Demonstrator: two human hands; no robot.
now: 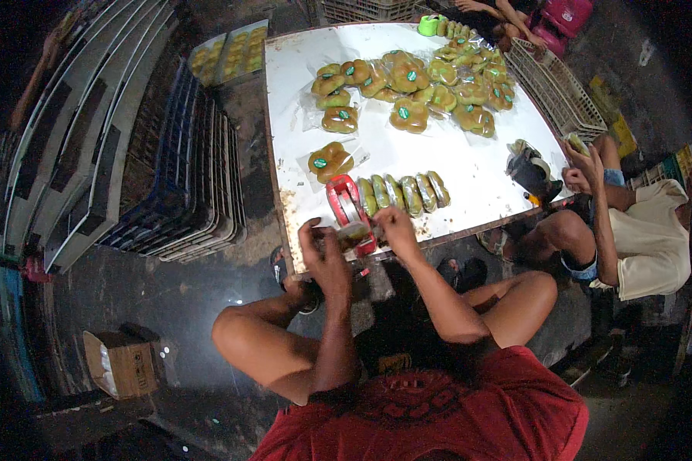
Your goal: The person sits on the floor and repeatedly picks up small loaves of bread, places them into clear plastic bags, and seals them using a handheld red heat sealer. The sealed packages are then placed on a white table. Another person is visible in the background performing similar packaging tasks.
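Note:
Both my hands are at the near edge of a white table, by a red tape dispenser point(342, 199). My left hand point(326, 253) holds a plastic-wrapped bread roll point(352, 233) at the dispenser's near end. My right hand point(397, 230) is at the roll's other side with its fingers pinched; whether they grip the wrapper or tape is too small to tell. Several wrapped rolls point(410, 195) stand on edge in a row right of the dispenser. Behind it lies a flower-shaped bun in a clear bag point(330, 161) with a green sticker.
Bagged buns point(409, 75) are piled across the far part of the white table point(288, 115). A co-worker point(640, 230) sits at the right by a black dispenser point(531, 170); another person's arms point(513, 20) show beyond. Stacked crates point(207, 173) stand left, a plastic crate point(556, 86) right, a cardboard box point(121, 363) lower left.

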